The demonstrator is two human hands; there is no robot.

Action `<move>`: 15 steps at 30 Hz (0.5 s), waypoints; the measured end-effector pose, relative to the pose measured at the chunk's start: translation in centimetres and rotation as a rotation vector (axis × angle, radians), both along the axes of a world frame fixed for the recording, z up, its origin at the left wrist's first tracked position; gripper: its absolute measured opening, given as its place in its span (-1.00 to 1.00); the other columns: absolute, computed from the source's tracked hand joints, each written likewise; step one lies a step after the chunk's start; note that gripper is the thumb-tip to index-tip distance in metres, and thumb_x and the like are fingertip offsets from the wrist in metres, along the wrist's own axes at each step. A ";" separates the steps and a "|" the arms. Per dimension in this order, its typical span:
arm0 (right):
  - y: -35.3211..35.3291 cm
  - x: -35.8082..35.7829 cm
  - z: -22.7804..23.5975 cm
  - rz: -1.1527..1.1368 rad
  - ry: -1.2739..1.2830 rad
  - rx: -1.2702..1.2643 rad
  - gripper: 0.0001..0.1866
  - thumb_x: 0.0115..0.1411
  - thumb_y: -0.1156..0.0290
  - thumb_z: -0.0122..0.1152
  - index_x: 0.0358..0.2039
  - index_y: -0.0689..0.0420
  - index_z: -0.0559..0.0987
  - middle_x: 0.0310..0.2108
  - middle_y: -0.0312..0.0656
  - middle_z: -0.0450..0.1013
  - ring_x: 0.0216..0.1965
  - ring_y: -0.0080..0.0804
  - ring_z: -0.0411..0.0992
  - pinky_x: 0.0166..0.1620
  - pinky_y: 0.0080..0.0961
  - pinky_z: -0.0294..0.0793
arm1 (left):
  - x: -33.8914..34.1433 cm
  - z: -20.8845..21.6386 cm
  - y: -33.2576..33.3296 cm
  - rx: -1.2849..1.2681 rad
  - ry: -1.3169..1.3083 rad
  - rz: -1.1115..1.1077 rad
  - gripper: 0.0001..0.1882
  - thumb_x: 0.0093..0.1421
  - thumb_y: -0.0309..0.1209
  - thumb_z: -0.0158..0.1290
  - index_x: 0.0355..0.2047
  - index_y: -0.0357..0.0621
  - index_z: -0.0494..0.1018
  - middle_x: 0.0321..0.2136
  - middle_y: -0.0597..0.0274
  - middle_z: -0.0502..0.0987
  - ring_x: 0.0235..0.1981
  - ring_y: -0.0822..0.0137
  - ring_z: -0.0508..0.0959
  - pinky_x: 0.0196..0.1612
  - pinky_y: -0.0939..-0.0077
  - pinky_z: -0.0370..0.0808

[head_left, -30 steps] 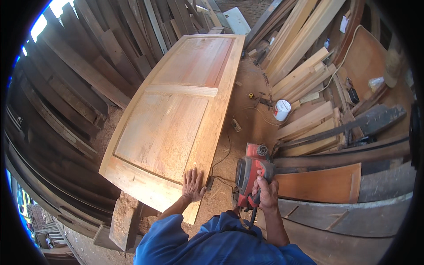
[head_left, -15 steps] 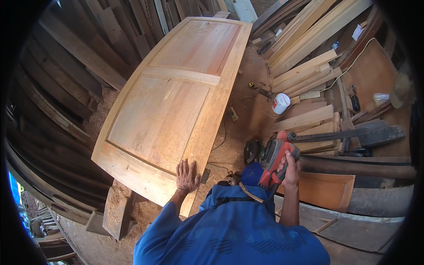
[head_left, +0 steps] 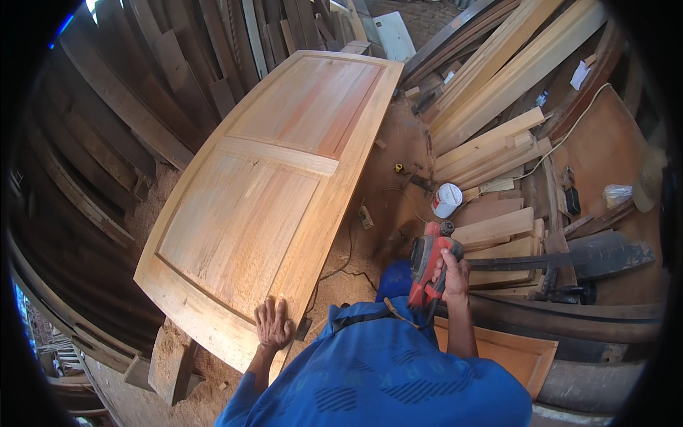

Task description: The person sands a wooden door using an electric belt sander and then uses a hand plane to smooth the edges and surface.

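Observation:
A pale wooden panel door (head_left: 235, 220) with two recessed panels lies tilted in front of me, its near end raised on a wooden block (head_left: 171, 363). My left hand (head_left: 274, 324) rests flat on the door's near right corner, fingers a little apart, holding nothing. Off the door's right side, my right hand (head_left: 454, 276) is wrapped round the handle of a red and black electric planer (head_left: 425, 260). The planer is held up beside my body, apart from the door, with its black front knob pointing away from me. Its underside is turned out of sight.
Dark planks (head_left: 92, 135) lean along the left. Stacked pale timber (head_left: 491, 153) lies at the right, near a white bucket (head_left: 447, 201). A yellow tape measure (head_left: 399, 168) and a dark cord (head_left: 348, 270) are on the floor. An orange-brown panel (head_left: 498, 352) lies by my right elbow.
The head view has shifted, so the door appears lower and further left. The planer in my right hand has come a little closer to the door side. My left hand stays on the door's corner.

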State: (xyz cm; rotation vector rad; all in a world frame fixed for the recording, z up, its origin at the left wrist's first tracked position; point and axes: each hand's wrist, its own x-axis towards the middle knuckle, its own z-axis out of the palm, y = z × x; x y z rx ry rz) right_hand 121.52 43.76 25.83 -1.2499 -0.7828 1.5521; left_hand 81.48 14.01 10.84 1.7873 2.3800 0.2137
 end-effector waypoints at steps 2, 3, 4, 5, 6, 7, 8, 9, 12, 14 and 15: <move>3.8 -0.6 -1.3 0.037 0.026 -0.017 -0.79 0.34 0.23 0.24 -0.36 0.05 0.49 -0.58 -0.35 0.38 -0.68 -0.56 0.35 -0.62 -0.52 0.38 | 0.5 -1.8 3.0 0.042 0.127 0.191 -0.21 0.26 -0.02 -0.06 0.41 -0.16 0.15 0.44 -0.45 -0.06 0.44 -0.37 -0.01 0.39 -0.42 -0.14; 5.9 -0.6 -1.8 0.041 0.020 -0.050 -0.77 0.33 0.22 0.25 -0.37 0.06 0.49 -0.59 -0.35 0.38 -0.69 -0.56 0.35 -0.63 -0.52 0.38 | 1.0 -2.4 6.5 0.081 0.142 0.202 -0.20 0.27 0.00 -0.07 0.41 -0.20 0.13 0.44 -0.48 -0.08 0.44 -0.39 -0.02 0.41 -0.40 -0.17; 8.1 0.0 -2.5 0.037 0.014 -0.050 -0.77 0.33 0.22 0.25 -0.37 0.06 0.49 -0.59 -0.35 0.38 -0.69 -0.56 0.35 -0.63 -0.52 0.38 | 1.9 -2.4 11.5 0.121 0.153 0.207 -0.18 0.29 0.02 -0.08 0.42 -0.23 0.12 0.44 -0.50 -0.09 0.45 -0.41 -0.04 0.42 -0.37 -0.20; 10.4 0.5 -3.3 0.042 0.013 -0.078 -0.76 0.33 0.21 0.25 -0.38 0.07 0.49 -0.59 -0.35 0.38 -0.69 -0.55 0.35 -0.63 -0.51 0.37 | 3.0 -1.8 16.9 0.094 0.074 0.213 -0.18 0.30 0.02 -0.06 0.41 -0.26 0.12 0.44 -0.49 -0.09 0.45 -0.41 -0.05 0.42 -0.37 -0.18; 13.2 1.0 -4.2 0.045 0.018 -0.096 -0.75 0.32 0.21 0.26 -0.39 0.07 0.48 -0.60 -0.35 0.38 -0.69 -0.55 0.36 -0.63 -0.51 0.37 | 4.2 -1.6 22.9 0.139 0.024 0.180 -0.18 0.28 -0.02 -0.02 0.42 -0.27 0.11 0.45 -0.48 -0.09 0.46 -0.39 -0.07 0.42 -0.37 -0.18; 15.8 1.1 -4.9 0.072 0.003 -0.103 -0.76 0.32 0.21 0.27 -0.37 0.10 0.51 -0.61 -0.35 0.39 -0.68 -0.55 0.37 -0.64 -0.52 0.38 | 4.9 -1.7 28.2 0.145 0.004 0.147 -0.17 0.27 -0.03 0.00 0.42 -0.27 0.11 0.45 -0.47 -0.08 0.47 -0.38 -0.07 0.42 -0.37 -0.17; 18.2 1.1 -5.6 0.079 0.019 -0.102 -0.76 0.32 0.21 0.27 -0.37 0.10 0.51 -0.61 -0.35 0.39 -0.68 -0.55 0.37 -0.64 -0.52 0.38 | 5.2 -2.0 33.4 0.151 -0.015 0.109 -0.16 0.26 -0.04 0.02 0.42 -0.28 0.11 0.44 -0.47 -0.07 0.47 -0.38 -0.08 0.42 -0.37 -0.16; 20.9 1.3 -6.2 0.085 -0.021 -0.109 -0.77 0.32 0.22 0.26 -0.36 0.10 0.52 -0.61 -0.35 0.39 -0.69 -0.55 0.37 -0.64 -0.52 0.39 | 5.6 -2.4 38.9 0.158 -0.002 0.109 -0.16 0.26 -0.04 0.02 0.42 -0.28 0.11 0.44 -0.47 -0.07 0.47 -0.38 -0.08 0.42 -0.37 -0.16; 29.6 2.2 -5.4 0.081 -0.100 -0.111 -0.79 0.31 0.24 0.26 -0.32 0.12 0.56 -0.60 -0.33 0.41 -0.69 -0.55 0.39 -0.64 -0.53 0.42 | 6.8 -2.8 50.2 0.126 -0.129 0.157 -0.10 0.22 -0.06 0.08 0.43 -0.33 0.07 0.44 -0.46 -0.05 0.48 -0.38 -0.10 0.43 -0.36 -0.16; 34.2 3.4 -5.0 0.118 -0.124 -0.106 -0.73 0.30 0.18 0.30 -0.40 0.09 0.53 -0.59 -0.32 0.42 -0.67 -0.55 0.40 -0.63 -0.51 0.42 | 7.1 -2.7 55.5 0.061 -0.136 0.201 -0.05 0.18 -0.09 0.13 0.43 -0.39 0.03 0.44 -0.46 -0.05 0.49 -0.39 -0.12 0.46 -0.32 -0.17; 36.6 4.2 -4.2 0.122 -0.134 -0.113 -0.72 0.30 0.17 0.30 -0.42 0.09 0.53 -0.60 -0.32 0.42 -0.68 -0.55 0.40 -0.64 -0.52 0.42 | 7.0 -2.8 57.5 0.046 -0.148 0.227 0.00 0.16 -0.12 0.16 0.45 -0.42 -0.03 0.45 -0.46 -0.07 0.49 -0.39 -0.14 0.49 -0.27 -0.20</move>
